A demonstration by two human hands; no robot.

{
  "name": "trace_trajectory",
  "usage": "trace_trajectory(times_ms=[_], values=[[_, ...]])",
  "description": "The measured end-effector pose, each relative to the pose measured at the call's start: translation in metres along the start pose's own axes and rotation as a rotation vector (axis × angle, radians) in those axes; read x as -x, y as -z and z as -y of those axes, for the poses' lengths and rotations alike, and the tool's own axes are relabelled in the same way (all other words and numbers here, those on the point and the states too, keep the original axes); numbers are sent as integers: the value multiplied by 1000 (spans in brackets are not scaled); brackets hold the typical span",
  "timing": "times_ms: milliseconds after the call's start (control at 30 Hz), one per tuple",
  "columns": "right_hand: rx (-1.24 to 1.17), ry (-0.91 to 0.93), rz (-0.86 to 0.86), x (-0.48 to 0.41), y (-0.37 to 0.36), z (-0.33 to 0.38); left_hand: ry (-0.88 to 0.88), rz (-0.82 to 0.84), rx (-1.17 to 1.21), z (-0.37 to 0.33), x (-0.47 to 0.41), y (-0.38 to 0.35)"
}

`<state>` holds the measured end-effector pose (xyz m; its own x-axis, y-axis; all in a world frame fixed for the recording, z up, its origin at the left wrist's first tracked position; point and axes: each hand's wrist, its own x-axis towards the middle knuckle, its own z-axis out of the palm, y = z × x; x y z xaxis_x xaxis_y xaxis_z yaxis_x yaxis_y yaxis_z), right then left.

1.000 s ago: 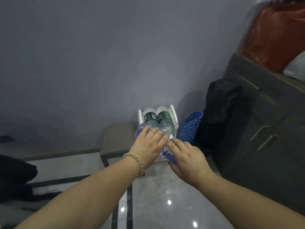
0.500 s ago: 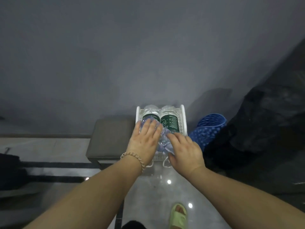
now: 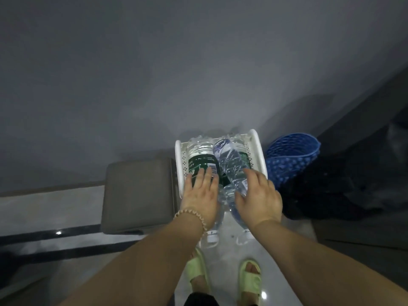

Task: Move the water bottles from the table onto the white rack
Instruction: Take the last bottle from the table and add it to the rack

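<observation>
1. Count two bottles as stowed: find the left green-label bottle [image 3: 199, 161] and the right green-label bottle [image 3: 244, 157] lying side by side in the white rack [image 3: 258, 151], bases toward the wall.
2. Treat the clear bottle [image 3: 228, 164] as delivered but not settled: laid slantwise on top of the pair, crossing the right green-label bottle, not down in a place of its own.
3. Leave the remaining count open: no table in view, hence no count of bottles left to move. Judge the task as well advanced, not confirmed complete.
4. Locate the left hand [image 3: 199, 195] palm down, forearm reaching in from below. Read the fingers as straight and slightly spread, resting flat on the left green-label bottle, with nothing gripped.
5. Locate the right hand [image 3: 259, 196] palm down alongside. Read the thumb on one side of the clear bottle and the fingers curved over the other, gripping its lower half.
6. Note the grey stool [image 3: 136, 195] just beside the rack on the left and the blue basket [image 3: 291, 155] near it on the right.
</observation>
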<state>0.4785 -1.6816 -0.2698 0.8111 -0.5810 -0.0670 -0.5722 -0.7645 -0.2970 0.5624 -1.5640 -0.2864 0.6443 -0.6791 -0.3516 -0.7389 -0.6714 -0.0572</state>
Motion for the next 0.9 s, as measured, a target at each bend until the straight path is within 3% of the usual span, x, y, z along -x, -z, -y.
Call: trace_trajectory(times_ms=[367,567,900], values=[[-47,-190,84,-26,-52,52,-109,166,123,35,-34,-30],[-42,-117,175,-33,-68,51,-87,135,139,42,-31,-29],[117,-27,185,-64,-69,49,-74,152,108,35,-36,-40]])
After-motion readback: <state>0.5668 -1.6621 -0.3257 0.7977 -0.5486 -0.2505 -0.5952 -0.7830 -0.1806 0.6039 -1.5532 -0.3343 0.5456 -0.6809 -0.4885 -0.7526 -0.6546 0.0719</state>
